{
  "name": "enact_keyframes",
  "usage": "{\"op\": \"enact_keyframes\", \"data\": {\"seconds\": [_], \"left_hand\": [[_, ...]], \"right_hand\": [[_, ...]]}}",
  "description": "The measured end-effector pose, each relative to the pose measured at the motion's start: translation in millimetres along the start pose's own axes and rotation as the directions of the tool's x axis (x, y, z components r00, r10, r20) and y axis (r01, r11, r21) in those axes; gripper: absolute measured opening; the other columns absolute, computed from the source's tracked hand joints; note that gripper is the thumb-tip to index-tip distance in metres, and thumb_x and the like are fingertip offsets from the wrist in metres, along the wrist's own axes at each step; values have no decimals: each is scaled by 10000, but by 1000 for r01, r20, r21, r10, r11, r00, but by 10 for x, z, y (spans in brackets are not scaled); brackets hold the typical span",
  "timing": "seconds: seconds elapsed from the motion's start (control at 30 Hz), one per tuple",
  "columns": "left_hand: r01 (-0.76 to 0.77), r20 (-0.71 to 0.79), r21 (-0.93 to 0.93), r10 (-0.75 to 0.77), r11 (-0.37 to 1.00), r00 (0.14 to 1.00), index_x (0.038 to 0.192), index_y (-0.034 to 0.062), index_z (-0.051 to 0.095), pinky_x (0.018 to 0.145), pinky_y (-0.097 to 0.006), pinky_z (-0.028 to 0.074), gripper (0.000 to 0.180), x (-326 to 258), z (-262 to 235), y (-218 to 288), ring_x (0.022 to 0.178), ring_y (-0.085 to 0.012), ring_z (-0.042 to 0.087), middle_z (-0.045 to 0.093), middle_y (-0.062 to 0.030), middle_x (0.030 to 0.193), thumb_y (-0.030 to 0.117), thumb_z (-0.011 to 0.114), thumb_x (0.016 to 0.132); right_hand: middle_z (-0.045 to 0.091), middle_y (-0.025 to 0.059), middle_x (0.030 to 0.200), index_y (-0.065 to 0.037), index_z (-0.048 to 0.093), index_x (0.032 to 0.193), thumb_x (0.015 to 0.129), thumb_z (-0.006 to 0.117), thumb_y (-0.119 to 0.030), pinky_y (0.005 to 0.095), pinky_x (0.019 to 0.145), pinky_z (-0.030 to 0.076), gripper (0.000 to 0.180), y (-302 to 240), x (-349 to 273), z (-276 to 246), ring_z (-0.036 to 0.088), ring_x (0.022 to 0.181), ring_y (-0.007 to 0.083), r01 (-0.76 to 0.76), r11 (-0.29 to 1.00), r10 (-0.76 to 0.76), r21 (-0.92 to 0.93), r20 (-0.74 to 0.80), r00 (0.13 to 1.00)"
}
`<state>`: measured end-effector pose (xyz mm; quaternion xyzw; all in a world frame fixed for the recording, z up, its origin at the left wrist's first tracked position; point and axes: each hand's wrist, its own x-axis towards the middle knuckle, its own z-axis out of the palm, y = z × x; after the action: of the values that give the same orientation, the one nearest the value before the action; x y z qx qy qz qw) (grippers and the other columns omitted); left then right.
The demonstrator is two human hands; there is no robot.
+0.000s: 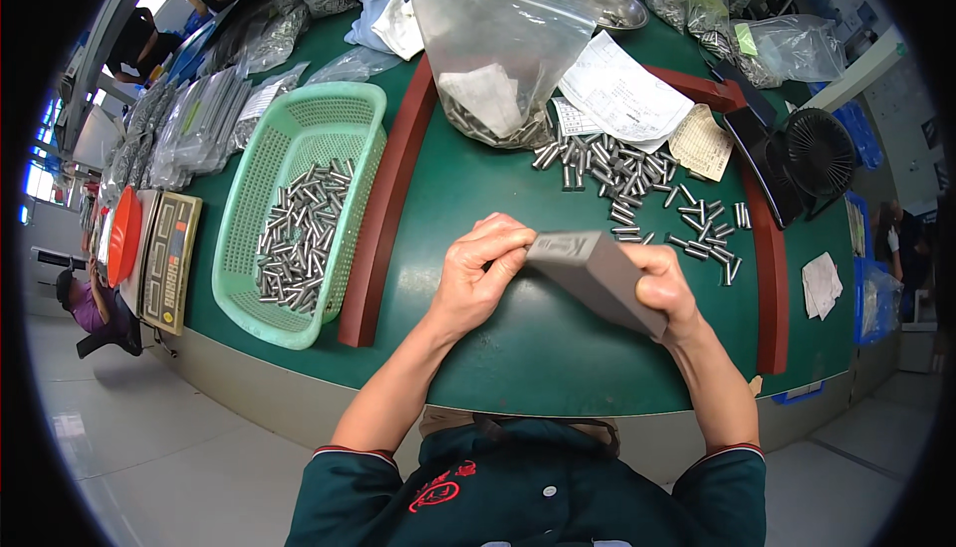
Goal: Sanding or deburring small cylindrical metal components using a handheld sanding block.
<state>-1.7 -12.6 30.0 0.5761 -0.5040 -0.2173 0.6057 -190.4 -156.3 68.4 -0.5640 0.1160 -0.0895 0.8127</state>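
My right hand grips a dark grey rectangular block with lettering on its narrow end face, held tilted above the green table. My left hand is closed in a pinch right at the left end of this block. Whatever lies between those fingertips, if anything, is hidden. Beyond the hands, a loose pile of short shiny metal pins spreads over the table. A clear plastic bag stands behind, with more pins and a white paper in its bottom. To the left, a light green plastic basket holds many similar pins.
Dark red bars frame the work area on left, back and right. Papers lie behind the pins. A black fan and a white cloth are at the right. A scale sits far left; a seated person is beyond.
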Motion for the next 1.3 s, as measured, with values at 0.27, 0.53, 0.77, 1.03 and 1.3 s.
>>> {"op": "enact_keyframes", "data": {"seconds": [0.27,0.53,0.77,1.03,1.3], "left_hand": [[-4,14,13,4,1000,1000,960,-48,665,824,-317,437,131,-6,-24,11,847,-217,601,645,-86,852,-12,630,839],[-28,19,28,28,999,999,962,-45,665,819,-320,433,134,1,-6,8,833,-214,602,645,-86,847,-15,624,838],[-16,24,17,15,1000,1000,962,-43,666,816,-319,434,136,6,-4,3,838,-214,601,645,-86,850,-18,624,835],[-3,45,-3,3,1000,999,961,-46,666,820,-315,436,133,-8,-34,-16,847,-214,599,645,-87,858,-27,619,837],[7,45,4,-7,1000,999,959,-48,665,829,-316,435,132,0,-33,9,850,-218,597,645,-87,861,-27,618,837]], "right_hand": [[607,115,1083,93,564,1245,757,589,-359,265,834,439,665,-27,16,-25,567,972,162,6,1000,-6,16,8,1000],[609,137,1125,110,553,1242,752,596,-361,270,822,467,681,19,-5,24,595,959,172,34,999,-33,-31,17,999],[620,140,1119,113,554,1236,747,604,-349,266,803,476,674,91,10,41,604,952,167,56,998,-56,4,44,997],[609,136,1137,108,546,1251,747,588,-341,273,859,448,676,-2,-6,-49,577,1009,171,-39,997,37,69,36,999],[614,112,1094,100,558,1243,753,588,-337,263,823,457,658,3,-9,-12,581,972,156,-27,998,26,55,31,999]]}}
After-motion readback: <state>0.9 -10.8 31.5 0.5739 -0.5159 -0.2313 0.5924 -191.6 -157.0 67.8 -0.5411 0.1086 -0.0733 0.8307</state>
